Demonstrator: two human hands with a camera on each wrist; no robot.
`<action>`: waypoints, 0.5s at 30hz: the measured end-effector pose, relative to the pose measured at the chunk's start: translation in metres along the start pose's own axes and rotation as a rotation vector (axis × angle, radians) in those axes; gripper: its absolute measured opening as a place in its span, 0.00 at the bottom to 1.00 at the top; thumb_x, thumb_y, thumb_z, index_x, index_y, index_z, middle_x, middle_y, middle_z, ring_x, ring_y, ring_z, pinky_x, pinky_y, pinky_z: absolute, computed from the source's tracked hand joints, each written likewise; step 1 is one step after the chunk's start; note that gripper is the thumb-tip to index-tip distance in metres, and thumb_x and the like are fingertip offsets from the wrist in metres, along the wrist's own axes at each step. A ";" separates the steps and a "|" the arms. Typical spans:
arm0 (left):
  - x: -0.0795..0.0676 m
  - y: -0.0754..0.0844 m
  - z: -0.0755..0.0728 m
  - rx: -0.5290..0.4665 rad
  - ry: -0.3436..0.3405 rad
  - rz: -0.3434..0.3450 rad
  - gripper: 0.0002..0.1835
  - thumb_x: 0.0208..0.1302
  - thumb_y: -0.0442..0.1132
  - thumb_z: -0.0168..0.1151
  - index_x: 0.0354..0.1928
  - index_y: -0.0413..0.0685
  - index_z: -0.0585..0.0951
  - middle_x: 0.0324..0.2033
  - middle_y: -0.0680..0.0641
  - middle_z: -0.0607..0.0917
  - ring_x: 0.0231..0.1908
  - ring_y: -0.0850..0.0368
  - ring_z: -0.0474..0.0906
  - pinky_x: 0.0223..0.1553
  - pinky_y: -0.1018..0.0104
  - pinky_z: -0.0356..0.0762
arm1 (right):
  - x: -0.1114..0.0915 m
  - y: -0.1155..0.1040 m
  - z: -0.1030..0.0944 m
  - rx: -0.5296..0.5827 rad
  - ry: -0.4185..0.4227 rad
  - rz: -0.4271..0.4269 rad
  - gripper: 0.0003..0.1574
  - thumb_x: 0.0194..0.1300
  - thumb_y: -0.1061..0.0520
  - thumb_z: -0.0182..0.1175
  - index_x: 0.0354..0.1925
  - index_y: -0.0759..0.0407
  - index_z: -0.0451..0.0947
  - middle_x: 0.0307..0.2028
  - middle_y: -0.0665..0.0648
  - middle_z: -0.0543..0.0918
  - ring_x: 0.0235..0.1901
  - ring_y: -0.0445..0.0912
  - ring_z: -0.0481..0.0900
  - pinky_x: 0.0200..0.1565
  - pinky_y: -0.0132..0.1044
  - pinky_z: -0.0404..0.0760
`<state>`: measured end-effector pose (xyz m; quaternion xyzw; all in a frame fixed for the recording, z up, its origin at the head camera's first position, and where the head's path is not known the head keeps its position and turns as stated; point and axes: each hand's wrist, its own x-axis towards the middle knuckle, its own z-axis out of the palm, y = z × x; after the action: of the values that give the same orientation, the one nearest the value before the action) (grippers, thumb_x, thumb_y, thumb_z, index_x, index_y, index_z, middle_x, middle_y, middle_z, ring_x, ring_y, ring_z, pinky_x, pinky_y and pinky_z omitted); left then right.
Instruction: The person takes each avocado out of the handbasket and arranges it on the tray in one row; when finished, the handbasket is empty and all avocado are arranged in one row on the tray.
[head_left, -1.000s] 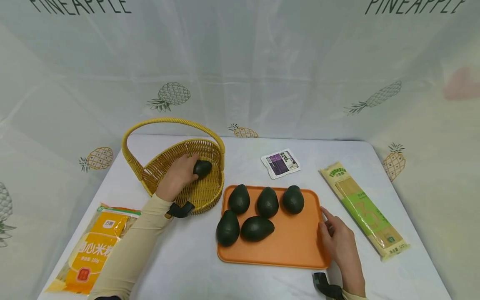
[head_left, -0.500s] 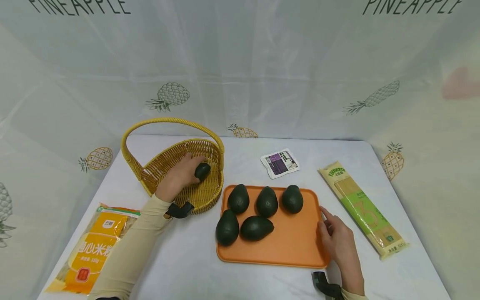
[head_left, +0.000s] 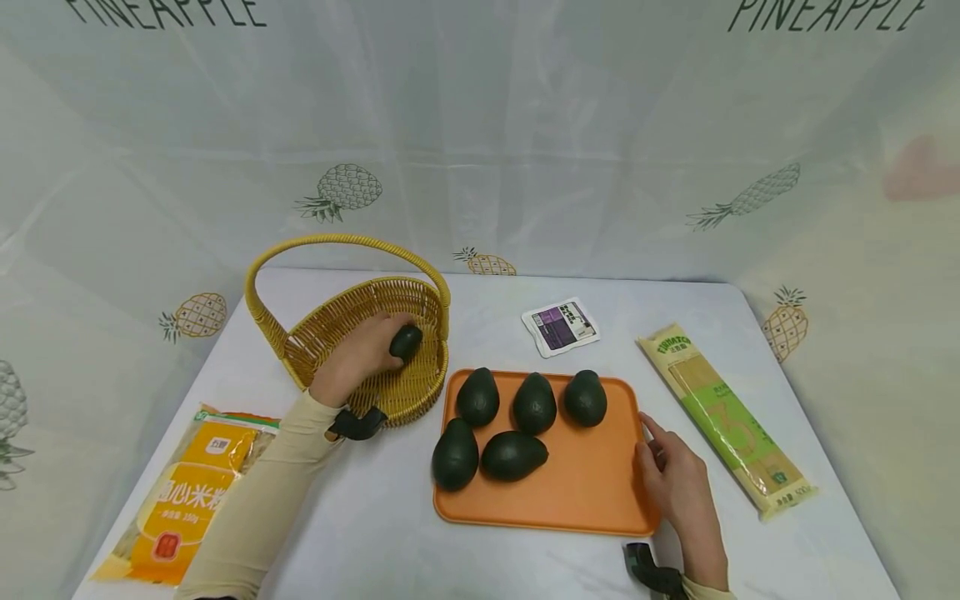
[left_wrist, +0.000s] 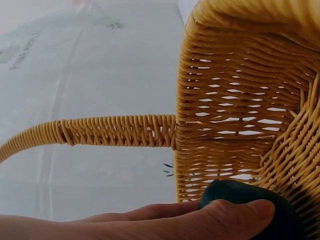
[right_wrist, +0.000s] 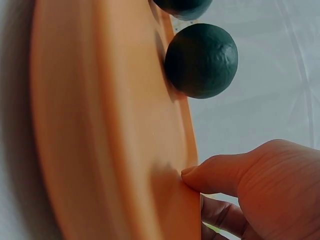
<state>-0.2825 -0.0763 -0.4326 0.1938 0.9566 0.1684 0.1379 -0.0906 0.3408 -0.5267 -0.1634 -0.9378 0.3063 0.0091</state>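
Note:
My left hand (head_left: pixel 360 352) reaches into the yellow wicker basket (head_left: pixel 426 392) and grips a dark green avocado (head_left: pixel 406 342). In the left wrist view, the thumb lies along the side of that avocado (left_wrist: pixel 232 191), close to the woven wall; the other fingers are partly hidden. My right hand (head_left: pixel 684 483) holds the right rim of the orange tray (head_left: pixel 592 492). Its thumb (right_wrist: pixel 210 172) presses on the tray's edge while the curled fingers sit on the outer side. Several avocados rest at the tray's left and back, among them one lying sideways (head_left: pixel 513 456).
A yellow bag of rice noodles (head_left: pixel 183 508) lies at the left, partly under my left forearm. Behind the tray is a small white and purple packet (head_left: pixel 561 327). A long noodle pack (head_left: pixel 727 417) lies right of the tray. The basket's tall handle (head_left: pixel 348 240) arches over its opening.
The avocado in the basket has turned slightly and shifted a little toward me, with the left fingers resettling around it. The right hand and tray stay put.

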 end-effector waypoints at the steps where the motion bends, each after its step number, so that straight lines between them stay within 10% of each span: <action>1: -0.001 0.001 0.000 -0.006 0.008 0.001 0.37 0.65 0.29 0.74 0.75 0.38 0.72 0.69 0.27 0.76 0.67 0.30 0.76 0.67 0.36 0.77 | 0.000 0.000 0.000 0.000 -0.002 0.004 0.32 0.77 0.63 0.60 0.76 0.62 0.72 0.36 0.62 0.80 0.31 0.49 0.73 0.28 0.32 0.69; 15: -0.022 0.015 -0.005 0.008 0.106 0.058 0.34 0.64 0.30 0.76 0.71 0.42 0.76 0.61 0.29 0.80 0.57 0.31 0.79 0.59 0.37 0.81 | 0.000 0.001 0.002 -0.008 0.001 0.001 0.32 0.76 0.63 0.61 0.76 0.62 0.72 0.36 0.62 0.80 0.31 0.49 0.72 0.28 0.32 0.68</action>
<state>-0.2603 -0.0737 -0.4180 0.2126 0.9572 0.1785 0.0815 -0.0908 0.3405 -0.5285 -0.1642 -0.9389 0.3023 0.0087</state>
